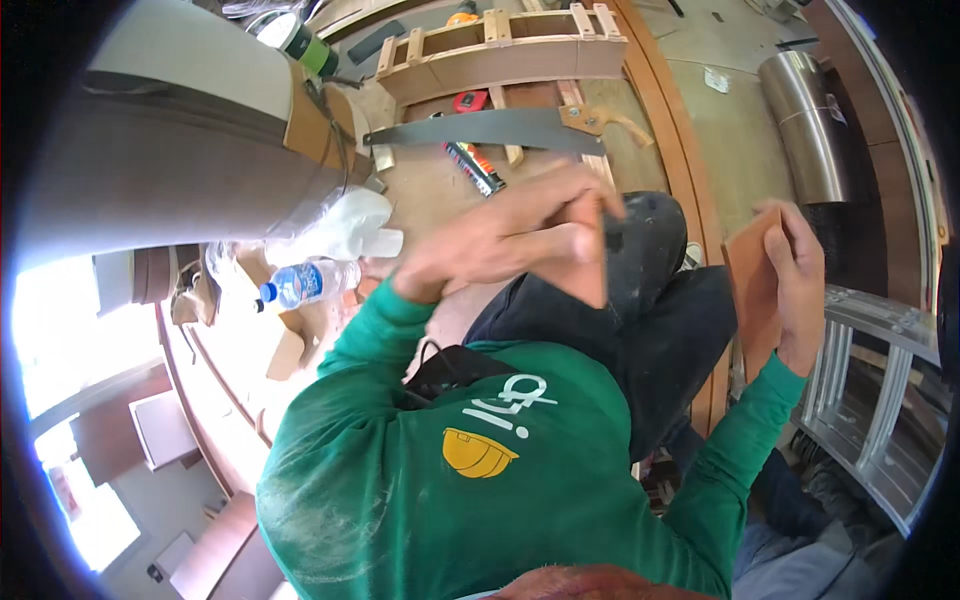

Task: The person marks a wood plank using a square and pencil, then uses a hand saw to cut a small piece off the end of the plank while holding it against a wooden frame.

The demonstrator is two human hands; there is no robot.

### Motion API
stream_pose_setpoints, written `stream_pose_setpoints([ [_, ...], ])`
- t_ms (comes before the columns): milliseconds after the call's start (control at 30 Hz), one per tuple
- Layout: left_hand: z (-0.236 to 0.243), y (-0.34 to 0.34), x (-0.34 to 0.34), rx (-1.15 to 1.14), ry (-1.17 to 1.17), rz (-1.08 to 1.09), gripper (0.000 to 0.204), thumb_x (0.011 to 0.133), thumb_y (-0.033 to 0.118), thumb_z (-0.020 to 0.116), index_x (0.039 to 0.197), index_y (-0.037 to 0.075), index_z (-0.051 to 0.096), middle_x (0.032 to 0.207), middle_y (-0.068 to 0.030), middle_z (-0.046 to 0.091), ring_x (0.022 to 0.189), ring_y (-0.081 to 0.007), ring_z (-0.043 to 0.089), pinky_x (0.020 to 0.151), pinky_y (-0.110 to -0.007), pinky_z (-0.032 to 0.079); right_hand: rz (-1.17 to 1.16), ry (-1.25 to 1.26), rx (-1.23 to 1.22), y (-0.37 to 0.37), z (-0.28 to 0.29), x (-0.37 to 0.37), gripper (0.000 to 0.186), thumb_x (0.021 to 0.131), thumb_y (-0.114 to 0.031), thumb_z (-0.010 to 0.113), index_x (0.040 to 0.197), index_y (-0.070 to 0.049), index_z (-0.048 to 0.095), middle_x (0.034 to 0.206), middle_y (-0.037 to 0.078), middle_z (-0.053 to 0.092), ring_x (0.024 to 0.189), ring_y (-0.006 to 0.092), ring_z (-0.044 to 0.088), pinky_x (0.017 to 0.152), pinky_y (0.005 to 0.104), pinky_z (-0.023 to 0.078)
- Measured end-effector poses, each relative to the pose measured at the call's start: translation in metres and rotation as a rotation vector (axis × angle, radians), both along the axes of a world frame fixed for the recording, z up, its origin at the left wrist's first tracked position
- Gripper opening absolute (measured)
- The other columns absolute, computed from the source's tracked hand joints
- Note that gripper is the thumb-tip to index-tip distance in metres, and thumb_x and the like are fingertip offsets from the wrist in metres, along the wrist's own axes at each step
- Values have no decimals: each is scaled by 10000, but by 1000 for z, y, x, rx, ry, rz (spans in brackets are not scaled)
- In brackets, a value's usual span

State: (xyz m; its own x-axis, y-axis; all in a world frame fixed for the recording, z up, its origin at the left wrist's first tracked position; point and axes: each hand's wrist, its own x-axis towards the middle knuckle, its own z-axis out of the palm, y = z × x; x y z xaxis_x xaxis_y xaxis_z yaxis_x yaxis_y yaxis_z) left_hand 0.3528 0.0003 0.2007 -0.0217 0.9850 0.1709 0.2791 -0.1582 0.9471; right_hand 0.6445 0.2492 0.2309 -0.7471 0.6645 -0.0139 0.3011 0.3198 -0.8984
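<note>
While the left hand pinches an orange sheet near centre, the right hand's grip holds a second sheet farther out at 3 o'clock (both hands slightly blurred). At 12 o'clock lies a saw; a bottle lies at 9.

matt, paper-like orange sheets, dull metal saw blade (smooth wooden handle), glossy plastic bottle
</note>
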Motion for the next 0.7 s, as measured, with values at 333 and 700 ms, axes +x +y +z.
stream_pose_setpoints([
  [333,-212,-94,-21,-493,497,485,502,1053,424,575,1502,200,562,973,-215,698,950,-445,692,856,-550,530,322,-407,230,-40,-120,-122,502,1024,-400,653,1303,18,653,1164,320,717,1117,457,695,989,479,525],
  [700,-206,-118,3,-276,558,719,580,926,238,732,1482,218,568,1276,-158,646,1185,-409,600,1080,-529,444,322,-558,397,-68,-145,-136,507,1038,-495,608,1244,-41,700,1171,267,741,1125,486,681,956,517,525],
])
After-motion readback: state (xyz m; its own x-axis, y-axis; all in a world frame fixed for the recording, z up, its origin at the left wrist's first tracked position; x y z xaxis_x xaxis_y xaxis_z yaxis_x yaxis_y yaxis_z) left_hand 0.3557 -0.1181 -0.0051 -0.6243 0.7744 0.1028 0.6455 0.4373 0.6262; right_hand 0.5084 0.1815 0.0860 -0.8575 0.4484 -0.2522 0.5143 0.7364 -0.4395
